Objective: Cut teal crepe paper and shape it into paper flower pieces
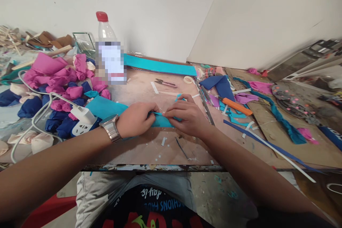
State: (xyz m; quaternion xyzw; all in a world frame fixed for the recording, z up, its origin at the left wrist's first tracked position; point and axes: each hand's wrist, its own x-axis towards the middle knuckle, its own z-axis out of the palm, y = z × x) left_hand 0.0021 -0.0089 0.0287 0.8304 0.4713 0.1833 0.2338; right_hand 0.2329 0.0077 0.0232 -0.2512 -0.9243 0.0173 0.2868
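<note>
A teal foam sheet (pixel 105 107) lies flat on the worn wooden worktable (pixel 149 146), and both hands meet on its right end. My left hand (pixel 137 118), with a metal wristwatch (pixel 110 128) on the wrist, pinches the folded teal edge. Opposite it, my right hand (pixel 185 114) pinches the same edge, fingertips touching the left hand's. The part of the sheet under the hands is hidden.
A pile of pink, navy and cream foam flowers (pixel 57 89) fills the left side, with a white power strip (pixel 82 119) and cable. A red-capped plastic bottle (pixel 108 51) stands behind. Thread snips (pixel 165 83), a metal ruler (pixel 204 101), an orange knife (pixel 236 107) and foam strips lie to the right.
</note>
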